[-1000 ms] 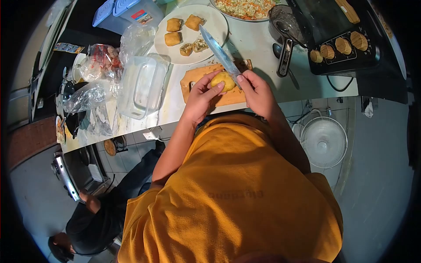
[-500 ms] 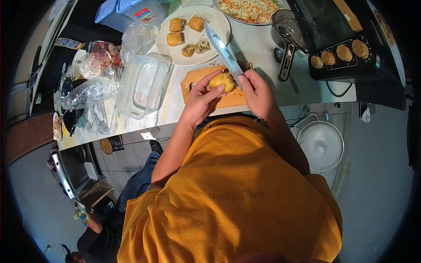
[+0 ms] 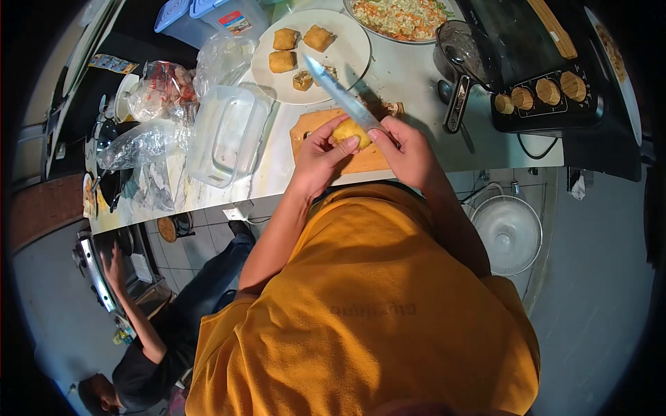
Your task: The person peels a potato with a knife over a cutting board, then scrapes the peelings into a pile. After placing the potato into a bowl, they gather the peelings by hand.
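Observation:
Between the fingers of my left hand (image 3: 323,154) is a yellow piece of fried tofu (image 3: 352,132), held over a wooden cutting board (image 3: 365,161). My right hand (image 3: 408,151) grips a kitchen knife (image 3: 340,93), its handle hidden in the fingers. The blade points up and left past the tofu, and its tip overlaps the plate in view. Dark crumbs (image 3: 378,106) lie at the board's far edge. On the white plate (image 3: 350,41) beyond are golden fried tofu cubes (image 3: 283,62) and an opened piece with pale filling (image 3: 302,80), partly behind the blade.
A clear plastic container (image 3: 225,139) and plastic bags (image 3: 159,90) stand left. Shredded vegetables (image 3: 402,17) fill a bowl at the back. To the right are a dark pan (image 3: 458,90) and a stove with wooden knobs (image 3: 548,93). Another person (image 3: 149,353) is at lower left.
The knife blade has swung left, its tip now over the plate's lower middle. My left hand has turned the tofu, showing a yellower face. The other person has stretched an arm forward.

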Available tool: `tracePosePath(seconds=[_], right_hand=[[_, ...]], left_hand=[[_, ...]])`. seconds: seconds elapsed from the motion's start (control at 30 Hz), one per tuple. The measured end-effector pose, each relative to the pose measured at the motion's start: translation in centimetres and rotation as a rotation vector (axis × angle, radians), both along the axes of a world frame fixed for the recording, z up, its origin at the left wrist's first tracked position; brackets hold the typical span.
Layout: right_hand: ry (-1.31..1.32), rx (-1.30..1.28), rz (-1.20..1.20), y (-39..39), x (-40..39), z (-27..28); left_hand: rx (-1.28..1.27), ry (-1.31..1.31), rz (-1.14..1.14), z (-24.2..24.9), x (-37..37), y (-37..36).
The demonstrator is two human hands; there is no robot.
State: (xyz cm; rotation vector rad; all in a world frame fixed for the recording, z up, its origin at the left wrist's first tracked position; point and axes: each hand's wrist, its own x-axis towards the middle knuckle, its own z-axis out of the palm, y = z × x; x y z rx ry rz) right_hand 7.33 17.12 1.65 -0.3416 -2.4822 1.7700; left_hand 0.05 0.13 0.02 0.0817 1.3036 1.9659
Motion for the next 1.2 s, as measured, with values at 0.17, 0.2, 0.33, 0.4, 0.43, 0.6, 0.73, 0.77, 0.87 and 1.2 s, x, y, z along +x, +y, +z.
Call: tracePosePath(seconds=[0.17,0.2,0.33,0.4,0.43,0.6,0.73,0.77,0.87,1.2], right_hand=[[0.041,-0.053,-0.072,0.1,-0.5,-1.3],[0.046,-0.053,-0.074,0.1,-0.5,-0.8],[0.014,-0.036,-0.035,0.2,-0.4,-1.1],[0.017,-0.053,-0.073,0.1,-0.5,-1.6],[0.018,-0.065,-0.118,0.0,-0.5,-1.4],[0.028,-0.122,-0.156,0.1,0.0,-1.0],[-0.054,-0.166,-0.195,-0.1,0.3,-0.2],[-0.020,-0.175,-0.172,-0.1,0.3,-0.3],[0.037,-0.190,-0.056,-0.4,0.4,0.3],[0.020,-0.026,-0.105,-0.3,0.0,0.3]], left_hand=[[-0.039,0.019,-0.030,-0.4,-0.2,0.0],[-0.029,-0.007,-0.016,-0.2,-0.2,0.1],[-0.010,-0.017,-0.023,0.1,-0.4,0.0],[0.044,-0.107,-0.037,-0.4,-0.5,0.1],[0.045,-0.106,-0.040,-0.2,-0.5,0.2],[0.114,-0.129,0.041,0.4,-0.3,0.4],[0.124,-0.118,0.027,0.1,-0.1,0.4],[0.117,-0.108,0.041,0.1,0.0,0.4],[0.105,-0.096,0.056,0.0,-0.1,0.4],[0.035,-0.075,0.009,-0.1,-0.2,0.2]])
